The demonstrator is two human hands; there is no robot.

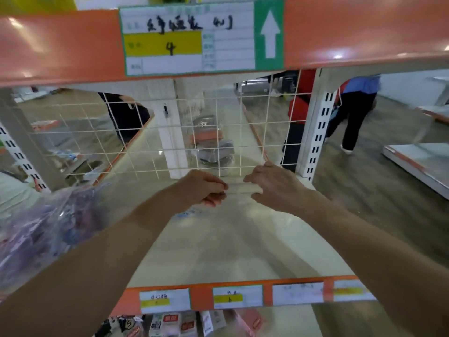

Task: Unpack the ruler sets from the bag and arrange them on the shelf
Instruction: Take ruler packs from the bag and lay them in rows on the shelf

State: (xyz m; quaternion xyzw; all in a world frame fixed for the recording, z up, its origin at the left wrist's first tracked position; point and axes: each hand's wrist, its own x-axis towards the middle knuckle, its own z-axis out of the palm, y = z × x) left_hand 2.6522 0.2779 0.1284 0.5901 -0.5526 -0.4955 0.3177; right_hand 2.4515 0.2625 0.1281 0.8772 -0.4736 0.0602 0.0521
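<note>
While the bag [43, 227] at left looks full, the left hand [201, 188] and right hand [274, 186] pinch one clear ruler set [239, 188] between curled fingers [213, 198] at the back of the shelf [218, 239], so unpacking seems barely begun.

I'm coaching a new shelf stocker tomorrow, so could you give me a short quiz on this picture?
1. True or false: the left hand and the right hand both pinch the same clear ruler set.
2. Where does the bag lie? A) on the shelf, left of the hands; B) right of the hands; C) on the floor.
3. Fill in: the yellow field of the upper label bears the handwritten number ___.
Key: 1 true; 2 A; 3 "4".
</note>
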